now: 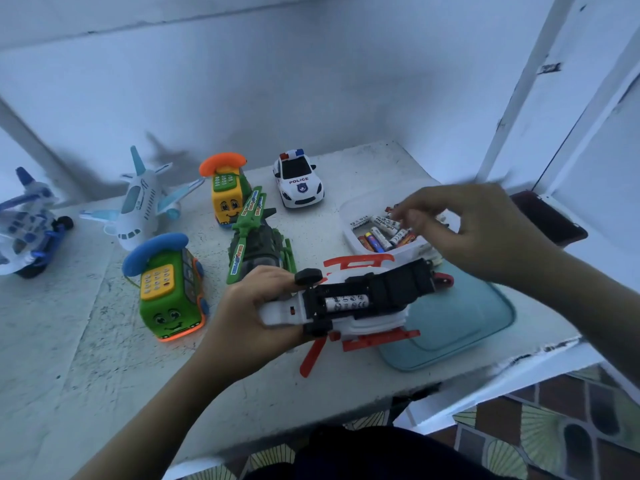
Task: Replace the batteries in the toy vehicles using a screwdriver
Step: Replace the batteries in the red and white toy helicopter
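My left hand (pixel 249 313) grips a white and red toy helicopter (pixel 360 303) turned belly-up just above the table. Its black battery bay is uncovered and one white battery (pixel 346 302) lies inside. My right hand (pixel 474 230) hovers over a clear plastic container (pixel 349 233) of several loose batteries (pixel 384 233), fingers bent downward and blurred; whether they pinch a battery I cannot tell. No screwdriver is visible.
A teal lid (pixel 460 323) lies under the helicopter's right side. On the white table (pixel 86 341) stand a green phone bus (pixel 169 292), a yellow phone bus (pixel 227 192), a green helicopter (pixel 258 237), a police car (pixel 298 180), and two white planes (pixel 142 202) (pixel 27 223). Walls close in behind.
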